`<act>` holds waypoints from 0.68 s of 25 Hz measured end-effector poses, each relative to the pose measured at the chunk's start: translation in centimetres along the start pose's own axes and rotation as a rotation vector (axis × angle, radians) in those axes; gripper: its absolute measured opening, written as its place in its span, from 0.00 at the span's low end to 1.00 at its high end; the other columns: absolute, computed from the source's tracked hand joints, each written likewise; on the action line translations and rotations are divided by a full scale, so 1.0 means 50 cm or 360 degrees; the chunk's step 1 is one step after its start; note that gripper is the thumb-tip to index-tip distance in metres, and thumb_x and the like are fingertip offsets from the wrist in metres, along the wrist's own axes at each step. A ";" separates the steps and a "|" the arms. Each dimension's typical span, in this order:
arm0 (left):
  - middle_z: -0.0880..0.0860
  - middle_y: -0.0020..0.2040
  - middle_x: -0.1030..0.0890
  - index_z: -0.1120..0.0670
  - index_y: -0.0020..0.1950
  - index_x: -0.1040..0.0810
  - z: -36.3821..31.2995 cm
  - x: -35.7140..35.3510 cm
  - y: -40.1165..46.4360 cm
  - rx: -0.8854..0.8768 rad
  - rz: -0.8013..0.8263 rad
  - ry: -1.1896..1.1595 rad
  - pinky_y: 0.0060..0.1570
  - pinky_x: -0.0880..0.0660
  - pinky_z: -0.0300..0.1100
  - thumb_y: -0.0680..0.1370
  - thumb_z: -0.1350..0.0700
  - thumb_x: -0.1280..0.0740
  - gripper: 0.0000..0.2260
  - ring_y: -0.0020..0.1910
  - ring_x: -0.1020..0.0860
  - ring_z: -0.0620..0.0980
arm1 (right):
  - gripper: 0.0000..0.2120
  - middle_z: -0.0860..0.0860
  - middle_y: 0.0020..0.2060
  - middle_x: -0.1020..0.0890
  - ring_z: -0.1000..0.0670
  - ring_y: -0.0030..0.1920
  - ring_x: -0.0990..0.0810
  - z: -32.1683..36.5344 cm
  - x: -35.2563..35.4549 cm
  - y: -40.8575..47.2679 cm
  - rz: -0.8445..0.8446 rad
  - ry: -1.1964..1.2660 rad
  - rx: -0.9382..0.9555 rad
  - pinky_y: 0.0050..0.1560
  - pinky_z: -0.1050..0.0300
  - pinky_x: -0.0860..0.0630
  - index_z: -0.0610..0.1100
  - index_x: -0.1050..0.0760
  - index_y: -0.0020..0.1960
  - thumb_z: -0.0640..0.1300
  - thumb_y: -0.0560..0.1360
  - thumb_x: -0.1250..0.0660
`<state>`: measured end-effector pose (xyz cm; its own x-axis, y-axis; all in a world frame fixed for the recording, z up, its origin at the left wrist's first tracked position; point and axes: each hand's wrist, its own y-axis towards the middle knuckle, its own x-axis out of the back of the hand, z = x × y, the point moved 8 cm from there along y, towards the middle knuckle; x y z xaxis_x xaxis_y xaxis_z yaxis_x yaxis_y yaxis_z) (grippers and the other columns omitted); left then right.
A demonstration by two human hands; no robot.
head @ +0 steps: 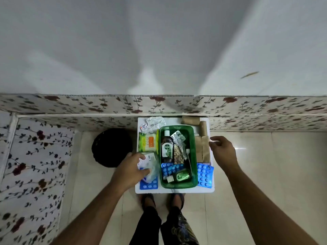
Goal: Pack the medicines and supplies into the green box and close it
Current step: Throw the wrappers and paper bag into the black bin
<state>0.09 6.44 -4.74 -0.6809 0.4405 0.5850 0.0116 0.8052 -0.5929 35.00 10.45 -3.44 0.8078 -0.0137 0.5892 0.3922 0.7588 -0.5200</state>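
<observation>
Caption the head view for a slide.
Left hand grips a clear packet beside the half-filled green box; right hand hovers open.

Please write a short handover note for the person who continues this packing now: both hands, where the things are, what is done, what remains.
Left hand: gripping a clear plastic packet beside the green box.
Right hand: open, empty, hovering by the brown bandage rolls.
Done: Dettol bottle, several pill strips and a small green item already lie in the box.
Left: cotton buds pack, silver strips, blue blister packs and the bandages are outside on the white board. No lid visible; box open.
</observation>
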 end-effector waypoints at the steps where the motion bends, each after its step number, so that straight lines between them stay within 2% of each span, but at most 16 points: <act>1: 0.48 0.50 0.28 0.46 0.56 0.25 0.016 -0.032 0.011 -0.0004 0.0052 0.0149 0.45 0.24 0.45 0.65 0.46 0.24 0.22 0.46 0.22 0.48 | 0.12 0.47 0.47 0.15 0.47 0.43 0.19 -0.024 -0.022 0.021 0.0008 -0.0051 -0.0088 0.44 0.57 0.29 0.45 0.22 0.58 0.48 0.77 0.33; 4: 0.47 0.53 0.29 0.45 0.57 0.29 0.039 -0.098 0.030 -0.0004 0.0071 0.0544 0.42 0.25 0.45 0.64 0.41 0.25 0.26 0.48 0.22 0.50 | 0.18 0.48 0.50 0.16 0.49 0.43 0.22 -0.075 -0.062 0.065 0.0025 -0.0262 -0.0283 0.44 0.57 0.32 0.46 0.25 0.62 0.52 0.75 0.32; 7: 0.48 0.54 0.23 0.46 0.57 0.27 0.037 -0.121 0.052 -0.0054 -0.0065 0.0671 0.41 0.28 0.44 0.70 0.46 0.29 0.17 0.51 0.21 0.52 | 0.24 0.49 0.53 0.16 0.46 0.50 0.19 -0.105 -0.077 0.090 0.0017 -0.0465 -0.0318 0.45 0.55 0.35 0.47 0.27 0.64 0.57 0.72 0.30; 9: 0.50 0.52 0.20 0.48 0.54 0.24 0.031 -0.118 0.065 -0.0072 -0.0121 0.0653 0.41 0.27 0.44 0.73 0.50 0.32 0.11 0.51 0.21 0.54 | 0.23 0.49 0.51 0.16 0.45 0.50 0.19 -0.112 -0.075 0.100 -0.0006 -0.0456 -0.0350 0.44 0.56 0.34 0.48 0.26 0.62 0.57 0.72 0.29; 12: 0.51 0.48 0.19 0.51 0.51 0.21 0.026 -0.101 0.068 -0.0034 -0.0142 0.0545 0.42 0.24 0.44 0.73 0.51 0.33 0.08 0.48 0.20 0.54 | 0.17 0.48 0.46 0.17 0.49 0.39 0.21 -0.118 -0.074 0.103 0.0011 -0.0382 -0.0372 0.37 0.58 0.31 0.46 0.23 0.58 0.52 0.73 0.29; 14: 0.50 0.45 0.20 0.50 0.47 0.21 0.024 -0.078 0.063 0.0040 -0.0152 0.0422 0.41 0.24 0.43 0.73 0.51 0.32 0.06 0.45 0.20 0.53 | 0.13 0.47 0.46 0.16 0.48 0.38 0.20 -0.115 -0.065 0.103 0.0018 -0.0274 -0.0343 0.39 0.57 0.26 0.44 0.21 0.56 0.45 0.73 0.31; 16: 0.50 0.42 0.20 0.49 0.41 0.25 0.023 -0.055 0.052 0.0075 -0.0118 0.0287 0.39 0.25 0.42 0.71 0.53 0.31 0.03 0.41 0.21 0.52 | 0.11 0.46 0.46 0.15 0.48 0.39 0.20 -0.091 -0.043 0.093 -0.0011 -0.0200 -0.0294 0.40 0.57 0.26 0.43 0.20 0.55 0.43 0.74 0.33; 17: 0.50 0.39 0.21 0.49 0.38 0.27 0.021 -0.044 0.046 0.0088 -0.0092 0.0206 0.38 0.26 0.42 0.71 0.54 0.31 0.05 0.39 0.22 0.51 | 0.10 0.47 0.46 0.15 0.47 0.40 0.19 -0.070 -0.025 0.082 -0.0057 -0.0179 -0.0254 0.39 0.57 0.27 0.43 0.20 0.54 0.44 0.75 0.34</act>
<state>0.83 6.90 -7.98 -0.5792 0.4445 0.6833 -0.0677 0.8091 -0.5837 37.14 11.31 -8.52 0.7412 0.0407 0.6700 0.4919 0.6463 -0.5834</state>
